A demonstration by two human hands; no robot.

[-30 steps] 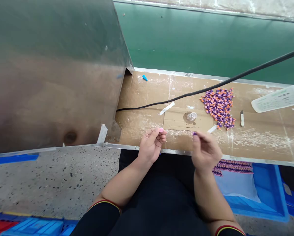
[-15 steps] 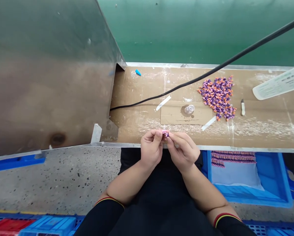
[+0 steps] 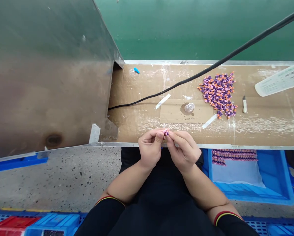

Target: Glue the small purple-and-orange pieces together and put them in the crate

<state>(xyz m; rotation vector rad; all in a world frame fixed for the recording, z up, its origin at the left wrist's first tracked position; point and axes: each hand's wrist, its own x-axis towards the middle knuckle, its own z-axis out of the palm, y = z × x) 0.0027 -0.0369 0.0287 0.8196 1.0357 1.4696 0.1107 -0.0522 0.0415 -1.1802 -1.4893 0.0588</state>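
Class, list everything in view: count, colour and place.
Held piece: one, pink-purple, pinched between both hands.
Loose pieces: many, purple, pink, orange, heaped on the cardboard bench top.
Clear bottle: one, transparent, mid-bench.
Cone cap: one, blue, near the far edge.
White-handled tool: one, white, right of the heap.
Cable: one, black, across the bench.
Printed sheet: one, white, at right.
Crate: one, blue, below the bench, right.
Metal panel: one, grey, at left.
Left hand: one, bare, at the piece.
Right hand: one, bare, at the piece.

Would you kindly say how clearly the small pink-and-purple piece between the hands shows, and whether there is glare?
In the head view, the piece is small and soft, partly hidden by the left hand and right hand; glare is mild, a dull sheen on the metal panel.
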